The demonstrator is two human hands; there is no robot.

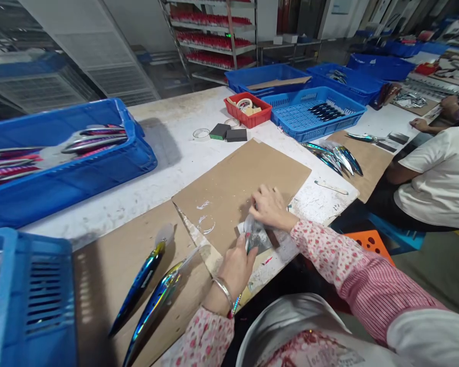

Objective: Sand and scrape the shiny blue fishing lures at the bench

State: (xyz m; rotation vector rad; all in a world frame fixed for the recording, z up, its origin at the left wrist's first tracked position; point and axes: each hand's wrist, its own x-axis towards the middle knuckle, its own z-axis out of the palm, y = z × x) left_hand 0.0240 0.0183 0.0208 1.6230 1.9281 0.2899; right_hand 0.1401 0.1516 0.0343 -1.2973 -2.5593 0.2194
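Observation:
My left hand point(235, 267) is closed around a fishing lure point(248, 242), most of which its fingers hide. The lure's clear lip point(249, 223) points up toward my right hand point(270, 206). That hand is curled with its fingertips at the lip, and whatever they pinch is hidden. Below the two hands lies a dark grey sheet point(265, 243) on the table edge, partly covered. To the left, a blue lure point(143, 278) and a second, shinier lure point(156, 300), both with clear lips, rest on brown cardboard point(130, 239).
A blue bin point(137, 153) of lures and a light blue basket point(49, 285) stand left. Beyond the cardboard sheet point(248, 173) are dark blocks point(236, 135), a red tray point(252, 120) and a blue crate point(302, 130). A co-worker point(439, 173) sits at right near piled lures point(340, 158).

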